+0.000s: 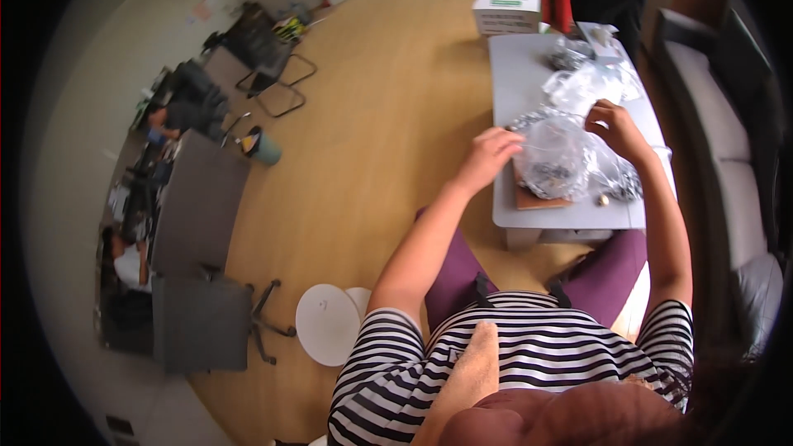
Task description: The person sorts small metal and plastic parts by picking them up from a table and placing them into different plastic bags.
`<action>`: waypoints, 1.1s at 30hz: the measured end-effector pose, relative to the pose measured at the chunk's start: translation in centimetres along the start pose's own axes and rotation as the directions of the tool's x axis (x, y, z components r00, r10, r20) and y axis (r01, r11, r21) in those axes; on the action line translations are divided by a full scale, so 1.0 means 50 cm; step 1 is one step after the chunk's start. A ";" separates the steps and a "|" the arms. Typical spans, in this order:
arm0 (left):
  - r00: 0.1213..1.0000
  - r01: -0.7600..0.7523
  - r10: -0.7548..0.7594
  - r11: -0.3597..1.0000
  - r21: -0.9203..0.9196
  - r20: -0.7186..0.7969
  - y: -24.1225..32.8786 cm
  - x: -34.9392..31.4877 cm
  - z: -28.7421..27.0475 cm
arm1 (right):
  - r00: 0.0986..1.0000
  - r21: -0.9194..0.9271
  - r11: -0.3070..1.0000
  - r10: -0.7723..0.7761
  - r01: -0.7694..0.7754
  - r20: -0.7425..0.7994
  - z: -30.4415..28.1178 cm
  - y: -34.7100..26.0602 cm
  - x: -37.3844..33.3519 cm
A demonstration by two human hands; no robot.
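Note:
A clear plastic bag (552, 149) with small dark silvery pieces in its bottom stands on a brown flat board or box (533, 198) at the near end of the grey-white table (514, 99). My left hand (493, 151) pinches the left side of its rim, fingers pressed together. On the far right side, my right hand (610, 122) has its fingers bent and closed at the bag's upper edge; its fingertips are partly hidden. Beside the bag, to the right, lies another clear bag of dark pieces (628, 183), and a small gold-coloured round piece (603, 199) sits near it.
More crumpled clear bags (586, 87) cover the table's far part. A white and brown carton (507, 12) stands beyond. On the right runs a grey sofa (727, 149). Round white stools (326, 325) and an office chair (206, 322) are at left, with people at desks.

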State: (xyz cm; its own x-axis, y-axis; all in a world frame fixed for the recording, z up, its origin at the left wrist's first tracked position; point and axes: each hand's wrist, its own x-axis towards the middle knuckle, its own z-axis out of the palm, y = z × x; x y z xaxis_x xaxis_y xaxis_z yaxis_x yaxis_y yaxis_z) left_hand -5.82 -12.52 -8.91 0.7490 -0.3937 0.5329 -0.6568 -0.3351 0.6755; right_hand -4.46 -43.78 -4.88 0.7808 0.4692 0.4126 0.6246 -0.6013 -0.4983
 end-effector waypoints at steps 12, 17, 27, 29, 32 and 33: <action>0.817 0.040 -0.329 0.851 0.523 0.473 0.014 0.084 0.074 | 1.000 0.114 0.993 0.023 -0.022 -0.004 0.025 -0.112 0.001; 0.678 0.239 -0.570 0.768 0.594 0.464 0.009 0.073 0.117 | 0.998 0.070 0.996 0.049 -0.046 -0.031 0.029 -0.058 -0.024; 0.956 -0.017 0.009 1.000 0.025 0.293 -0.024 0.060 -0.012 | 0.977 0.235 0.963 0.168 -0.134 -0.129 0.005 -0.003 -0.041; 0.972 -0.052 0.036 0.997 0.061 0.234 -0.031 0.060 -0.026 | 0.981 0.329 0.936 0.167 -0.126 -0.102 0.006 0.010 -0.024; 0.963 -0.003 -0.013 0.998 0.059 0.271 -0.029 0.068 -0.043 | 0.984 0.406 0.900 0.179 -0.161 -0.007 -0.011 0.018 0.005; 0.963 0.000 -0.014 0.999 0.052 0.270 -0.033 0.082 -0.039 | 0.984 0.397 0.901 0.177 -0.174 0.029 -0.024 0.026 0.012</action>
State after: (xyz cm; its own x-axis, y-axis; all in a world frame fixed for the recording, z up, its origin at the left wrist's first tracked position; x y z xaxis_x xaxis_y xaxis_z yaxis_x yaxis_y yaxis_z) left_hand -1.51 -11.90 -6.84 0.7065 -0.6058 0.3658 -0.6605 -0.3788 0.6483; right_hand -3.18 -45.07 -4.37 0.8790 0.3743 0.2954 0.4330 -0.3671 -0.8232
